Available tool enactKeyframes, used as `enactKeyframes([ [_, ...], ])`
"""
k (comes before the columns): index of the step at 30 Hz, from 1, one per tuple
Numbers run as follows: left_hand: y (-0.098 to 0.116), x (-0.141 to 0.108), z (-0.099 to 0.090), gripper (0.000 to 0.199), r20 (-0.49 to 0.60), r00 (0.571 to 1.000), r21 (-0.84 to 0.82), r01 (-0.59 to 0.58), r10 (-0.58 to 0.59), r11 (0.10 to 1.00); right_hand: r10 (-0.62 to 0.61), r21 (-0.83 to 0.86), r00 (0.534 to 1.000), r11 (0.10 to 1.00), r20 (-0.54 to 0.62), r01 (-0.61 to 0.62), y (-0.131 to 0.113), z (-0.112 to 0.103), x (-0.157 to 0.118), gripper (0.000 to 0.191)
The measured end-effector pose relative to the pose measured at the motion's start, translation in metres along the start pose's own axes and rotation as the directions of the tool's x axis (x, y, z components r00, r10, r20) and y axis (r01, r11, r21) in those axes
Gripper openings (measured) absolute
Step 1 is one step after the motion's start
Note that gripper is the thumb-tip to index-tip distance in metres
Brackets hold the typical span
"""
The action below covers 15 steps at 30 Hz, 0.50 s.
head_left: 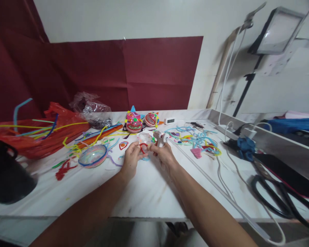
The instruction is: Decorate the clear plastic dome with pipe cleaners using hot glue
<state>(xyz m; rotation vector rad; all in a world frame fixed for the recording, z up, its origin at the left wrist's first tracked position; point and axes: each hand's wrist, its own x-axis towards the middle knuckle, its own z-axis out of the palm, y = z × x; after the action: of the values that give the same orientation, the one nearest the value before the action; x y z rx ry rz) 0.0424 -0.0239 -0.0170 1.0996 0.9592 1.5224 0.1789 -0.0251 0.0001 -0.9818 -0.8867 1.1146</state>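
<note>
At centre, right grip (165,154) clasping glue gun (163,137)

On the white table (149,192), a small display (169,121) is set near the back edge, scissors (283,193) at the front right corner, a black container (12,175) toward the left edge.

Left hand (131,157) pinching clear decorated piece (144,138); right hand (165,156) gripping white glue gun (162,138); bowl (89,161) at left.
</note>
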Motion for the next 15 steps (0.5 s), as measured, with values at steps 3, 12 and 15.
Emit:
enactKeyframes([
  [3,-0.0003,0.0004,0.0009,0.042,-0.009,1.0,-0.017,0.023,-0.023,1.0,0.002,0.005,1.0,1.0,0.0,-0.002,0.0001,0.0008,0.0006,0.039],
  [12,-0.0012,0.0013,0.001,0.038,-0.011,0.999,-0.041,0.044,-0.044,0.998,0.015,-0.017,1.0,1.0,0.001,-0.015,-0.0013,0.001,0.0005,0.042],
  [15,-0.0018,0.0016,0.0008,0.036,-0.018,0.998,-0.058,0.055,-0.056,0.997,0.045,-0.039,0.999,0.998,-0.008,-0.046,-0.0034,0.0007,-0.0001,0.04],
])
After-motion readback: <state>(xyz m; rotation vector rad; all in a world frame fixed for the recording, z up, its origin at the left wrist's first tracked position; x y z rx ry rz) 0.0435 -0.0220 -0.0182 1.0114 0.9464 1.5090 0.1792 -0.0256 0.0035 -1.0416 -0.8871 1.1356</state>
